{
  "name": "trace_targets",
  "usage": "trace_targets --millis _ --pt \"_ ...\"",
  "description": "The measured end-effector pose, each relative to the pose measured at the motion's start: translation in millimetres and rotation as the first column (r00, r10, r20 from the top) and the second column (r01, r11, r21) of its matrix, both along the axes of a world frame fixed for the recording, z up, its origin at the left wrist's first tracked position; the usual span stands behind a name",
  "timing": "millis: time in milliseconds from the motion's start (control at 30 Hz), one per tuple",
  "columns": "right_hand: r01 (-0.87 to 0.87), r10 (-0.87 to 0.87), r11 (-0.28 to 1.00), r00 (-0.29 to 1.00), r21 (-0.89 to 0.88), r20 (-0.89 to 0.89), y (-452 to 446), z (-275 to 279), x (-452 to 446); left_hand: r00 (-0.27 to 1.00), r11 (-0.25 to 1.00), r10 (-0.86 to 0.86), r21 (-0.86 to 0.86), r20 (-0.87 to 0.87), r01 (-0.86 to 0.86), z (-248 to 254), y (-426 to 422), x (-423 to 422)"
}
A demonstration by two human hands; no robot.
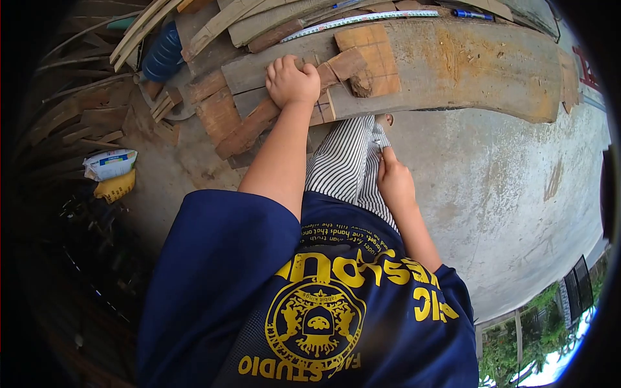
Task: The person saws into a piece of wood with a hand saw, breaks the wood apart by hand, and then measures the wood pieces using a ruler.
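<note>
My left hand (293, 81) presses down with curled fingers on a narrow reddish-brown wooden piece (249, 129), which slants across the plank bench. What lies beneath the palm is hidden. A square wooden board (375, 58) with pencil lines lies under the strip's far end, where a rough wood chunk (361, 84) also sits. My right hand (396, 181) is lower, at my lap, its fingers closed on the striped trousers (343, 161). Both hands are apart from each other.
A long grey plank (479, 71) extends right. Behind it lie a white measuring tape (362, 23) and a blue marker (472, 14). At left are a blue plastic bottle (163, 53), heaped wood scraps (97, 119) and a white bag (110, 164) on the concrete floor (491, 194).
</note>
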State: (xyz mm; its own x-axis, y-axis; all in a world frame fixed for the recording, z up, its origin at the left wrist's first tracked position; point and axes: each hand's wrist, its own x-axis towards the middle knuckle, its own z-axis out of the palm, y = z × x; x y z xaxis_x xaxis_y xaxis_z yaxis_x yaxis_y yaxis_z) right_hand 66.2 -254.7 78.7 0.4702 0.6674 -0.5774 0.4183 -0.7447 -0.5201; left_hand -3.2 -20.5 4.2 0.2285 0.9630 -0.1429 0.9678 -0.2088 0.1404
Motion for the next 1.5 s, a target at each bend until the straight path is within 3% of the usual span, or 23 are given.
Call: trace_targets --millis 67,200,300,400,533,667,767,1000,1100,1233,1400,1500 --pt "0.035 -0.038 0.997 0.998 -0.073 -0.043 -8.8 4.6 0.3 0.998 0.999 -0.043 0.017 0.037 0.043 -1.8 0.1 -0.3" --pt "0.099 -0.100 0.992 0.995 0.074 0.011 20.2 -30.9 13.2 0.997 0.996 -0.079 -0.039 0.020 0.079 -3.4 2.3 -4.0" --pt "-0.038 0.038 0.999 0.999 0.026 -0.019 18.4 -26.8 16.8 0.997 0.997 -0.069 -0.040 0.016 0.070 -4.9 3.2 -2.8" --pt "-0.062 0.063 0.997 0.998 -0.042 0.008 -1.4 15.5 11.8 0.998 0.996 -0.066 -0.051 0.024 0.067 -4.2 3.0 -1.0" --pt "-0.069 0.066 0.993 0.997 -0.094 -0.033 -24.0 18.9 10.1 0.997 0.996 -0.071 -0.047 -0.027 0.069 -2.0 2.5 -3.4" --pt "-0.058 0.051 0.990 0.997 0.127 0.059 48.8 -42.4 7.7 0.995 0.995 -0.090 -0.044 -0.048 0.088 -0.7 3.5 -2.3" --pt "-0.040 0.032 0.967 0.999 0.251 0.035 51.6 -69.4 7.9 0.997 0.996 -0.068 -0.065 -0.027 0.066 0.4 3.9 -1.7" --pt "-0.050 0.052 0.996 0.998 0.079 -0.029 -22.8 -32.3 5.2 0.997 0.997 -0.074 -0.032 -0.030 0.073 -0.8 3.0 -3.7" --pt "-0.043 0.044 0.990 0.999 0.131 -0.009 15.9 -51.8 3.0 0.995 0.995 -0.094 -0.043 -0.039 0.092 0.3 4.2 -2.3" --pt "-0.082 0.056 0.931 0.995 0.355 0.083 64.8 -82.6 12.7 0.996 0.995 -0.091 -0.051 -0.022 0.090 -0.7 5.4 -0.2" --pt "-0.074 0.073 0.985 0.997 0.158 0.013 -16.9 -69.7 11.7 0.996 0.996 -0.087 -0.018 0.025 0.087 -2.0 6.9 -0.3" --pt "-0.075 0.077 0.994 0.997 0.084 -0.019 -25.1 -59.1 11.8 0.993 0.993 -0.109 -0.044 -0.034 0.108 -1.9 4.3 -3.3"
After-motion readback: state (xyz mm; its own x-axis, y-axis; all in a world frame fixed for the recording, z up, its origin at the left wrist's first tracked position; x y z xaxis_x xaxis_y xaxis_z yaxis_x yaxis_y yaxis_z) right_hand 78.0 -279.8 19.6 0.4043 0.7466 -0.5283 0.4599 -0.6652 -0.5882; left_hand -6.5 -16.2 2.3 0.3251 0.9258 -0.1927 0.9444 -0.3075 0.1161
